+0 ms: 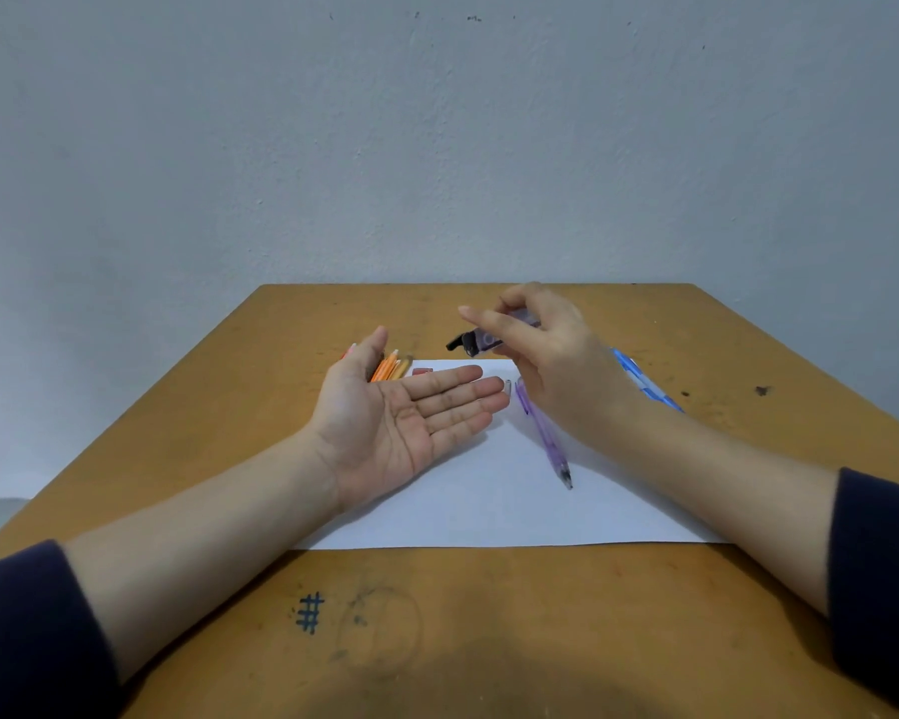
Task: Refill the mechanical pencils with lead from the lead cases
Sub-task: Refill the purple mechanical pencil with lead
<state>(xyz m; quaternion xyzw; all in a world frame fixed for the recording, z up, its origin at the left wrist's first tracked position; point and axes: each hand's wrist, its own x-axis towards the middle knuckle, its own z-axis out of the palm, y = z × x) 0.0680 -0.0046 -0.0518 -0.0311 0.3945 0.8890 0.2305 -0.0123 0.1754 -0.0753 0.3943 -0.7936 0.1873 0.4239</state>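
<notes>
Lead case (474,343) near left hand (385,433)
Right hand (551,365) grips it; left palm open, fingers straight; purple pencil (543,435) lies on paper (489,511).

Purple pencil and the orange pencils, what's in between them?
In the head view, the left hand, palm up, is between the purple pencil and the orange pencils; a small red thing lies just past it.

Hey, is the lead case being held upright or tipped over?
Tipped. The right hand holds the lead case nearly sideways, its black end lower and pointing left.
</notes>
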